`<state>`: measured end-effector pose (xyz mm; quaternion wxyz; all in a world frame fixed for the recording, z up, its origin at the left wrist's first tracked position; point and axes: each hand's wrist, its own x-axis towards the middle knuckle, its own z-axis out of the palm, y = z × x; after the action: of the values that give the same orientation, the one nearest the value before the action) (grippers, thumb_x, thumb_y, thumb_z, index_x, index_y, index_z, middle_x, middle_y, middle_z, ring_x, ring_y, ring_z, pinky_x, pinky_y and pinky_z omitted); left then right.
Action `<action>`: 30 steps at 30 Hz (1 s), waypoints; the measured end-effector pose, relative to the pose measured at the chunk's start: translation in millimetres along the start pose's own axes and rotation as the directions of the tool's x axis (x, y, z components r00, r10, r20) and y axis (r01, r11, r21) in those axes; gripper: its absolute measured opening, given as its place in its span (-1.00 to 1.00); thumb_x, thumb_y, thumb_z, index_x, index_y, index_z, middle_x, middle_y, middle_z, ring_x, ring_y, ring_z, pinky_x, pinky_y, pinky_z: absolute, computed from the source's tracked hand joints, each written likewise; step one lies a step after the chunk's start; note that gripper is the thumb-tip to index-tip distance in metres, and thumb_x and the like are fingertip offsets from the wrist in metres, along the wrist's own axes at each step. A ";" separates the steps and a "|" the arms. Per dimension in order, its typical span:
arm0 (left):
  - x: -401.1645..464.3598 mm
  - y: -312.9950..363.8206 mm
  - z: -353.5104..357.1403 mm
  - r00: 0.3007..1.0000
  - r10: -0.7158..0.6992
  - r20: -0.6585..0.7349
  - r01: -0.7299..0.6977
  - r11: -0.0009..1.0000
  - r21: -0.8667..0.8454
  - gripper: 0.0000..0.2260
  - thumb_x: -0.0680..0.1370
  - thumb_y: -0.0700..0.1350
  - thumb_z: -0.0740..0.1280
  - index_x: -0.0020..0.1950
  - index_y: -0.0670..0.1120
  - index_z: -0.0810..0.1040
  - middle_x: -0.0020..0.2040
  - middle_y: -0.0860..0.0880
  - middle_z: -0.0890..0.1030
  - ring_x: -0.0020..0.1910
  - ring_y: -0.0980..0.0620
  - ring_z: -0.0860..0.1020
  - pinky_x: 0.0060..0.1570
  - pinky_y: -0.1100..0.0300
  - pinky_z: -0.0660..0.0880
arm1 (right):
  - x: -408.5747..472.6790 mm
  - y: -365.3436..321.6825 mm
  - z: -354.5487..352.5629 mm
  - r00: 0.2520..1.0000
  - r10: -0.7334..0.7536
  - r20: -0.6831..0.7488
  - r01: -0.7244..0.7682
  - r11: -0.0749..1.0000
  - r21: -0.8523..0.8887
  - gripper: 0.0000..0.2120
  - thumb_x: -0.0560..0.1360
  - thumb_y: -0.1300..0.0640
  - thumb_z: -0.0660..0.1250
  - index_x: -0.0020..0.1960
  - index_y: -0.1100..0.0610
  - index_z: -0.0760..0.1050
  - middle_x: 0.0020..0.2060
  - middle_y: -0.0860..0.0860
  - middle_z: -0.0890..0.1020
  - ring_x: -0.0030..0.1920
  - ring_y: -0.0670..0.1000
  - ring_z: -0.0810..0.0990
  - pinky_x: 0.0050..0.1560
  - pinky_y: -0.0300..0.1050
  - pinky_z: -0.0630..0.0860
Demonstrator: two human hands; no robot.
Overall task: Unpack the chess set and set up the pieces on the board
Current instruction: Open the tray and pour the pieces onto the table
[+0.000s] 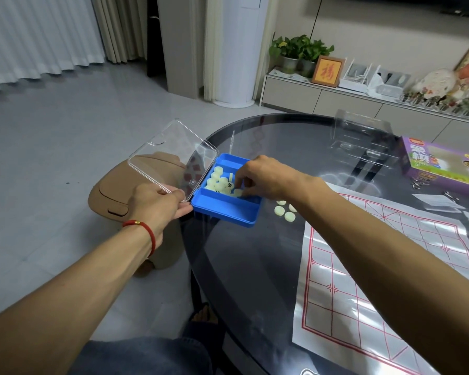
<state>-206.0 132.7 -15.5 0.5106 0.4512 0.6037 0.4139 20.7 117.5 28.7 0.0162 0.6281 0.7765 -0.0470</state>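
A blue plastic case (228,212) sits at the left edge of the dark glass table, its clear lid (171,155) swung open to the left. Several pale round chess pieces (218,182) lie in its middle compartment. My left hand (155,204) holds the lid's near corner beside the case. My right hand (266,177) reaches into the case, fingers curled down onto the pieces near a disc (238,192). Three loose pieces (283,211) lie on the glass to the right of the case. The white paper board with red lines (385,266) is spread at the right.
A purple game box (444,166) and a clear plastic insert (363,136) stand at the table's far right. A tan stool (111,196) sits on the floor left of the table. A low cabinet with plants runs along the back wall.
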 end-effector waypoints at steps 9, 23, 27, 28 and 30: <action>0.2 -0.7 -0.9 1.000 0.003 0.001 -0.003 1.000 0.003 -0.95 0.57 -0.29 0.39 0.00 -0.22 0.63 -0.13 -0.19 0.69 -0.19 -0.03 0.72 -0.07 0.04 0.69 | -9.0 13.0 -18.3 0.990 0.017 -0.143 -0.027 0.997 -0.066 -0.81 0.51 -0.14 0.40 0.03 -0.06 0.62 -0.13 -0.08 0.67 -0.14 0.03 0.62 -0.14 -0.04 0.59; 0.8 -1.8 0.5 1.000 0.009 -0.010 -0.009 1.000 -0.024 -0.96 0.56 -0.32 0.39 -0.06 -0.22 0.62 -0.16 -0.17 0.67 -0.21 -0.01 0.72 -0.15 0.14 0.68 | -64.5 81.3 -16.1 0.938 0.343 0.055 -0.345 0.938 0.023 -0.84 0.49 0.04 0.50 0.04 0.04 0.66 -0.04 -0.04 0.67 -0.05 0.03 0.66 0.05 -0.03 0.63; 0.7 -1.1 1.0 1.000 0.006 -0.015 -0.006 1.000 -0.014 -0.96 0.56 -0.31 0.39 -0.04 -0.22 0.63 -0.16 -0.17 0.68 -0.23 0.01 0.72 -0.16 0.14 0.68 | -53.4 81.8 -9.3 0.934 0.355 0.045 -0.356 0.935 0.003 -0.81 0.47 0.01 0.51 0.06 0.03 0.66 0.00 -0.01 0.69 -0.07 0.04 0.65 0.04 -0.03 0.64; 0.9 -1.1 0.9 1.000 0.005 -0.016 -0.005 1.000 -0.012 -0.96 0.56 -0.31 0.40 -0.05 -0.22 0.63 -0.16 -0.17 0.68 -0.23 0.01 0.72 -0.17 0.14 0.68 | -51.5 81.7 -8.7 0.934 0.356 0.042 -0.356 0.934 0.001 -0.80 0.47 0.00 0.51 0.05 0.03 0.66 0.01 0.00 0.70 -0.07 0.04 0.65 0.04 -0.01 0.65; 1.3 -1.3 0.6 1.000 0.002 -0.018 -0.003 1.000 -0.014 -0.96 0.56 -0.31 0.40 -0.05 -0.21 0.63 -0.15 -0.17 0.69 -0.24 0.02 0.72 -0.18 0.15 0.68 | -49.6 81.1 -7.9 0.935 0.352 0.043 -0.352 0.936 -0.007 -0.79 0.46 -0.01 0.52 0.06 0.03 0.66 0.01 0.00 0.70 -0.07 0.03 0.65 0.04 0.00 0.65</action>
<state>-205.6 133.7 -17.2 0.5076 0.4446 0.6049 0.4228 110.7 86.7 36.5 0.0411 0.7556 0.6512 -0.0574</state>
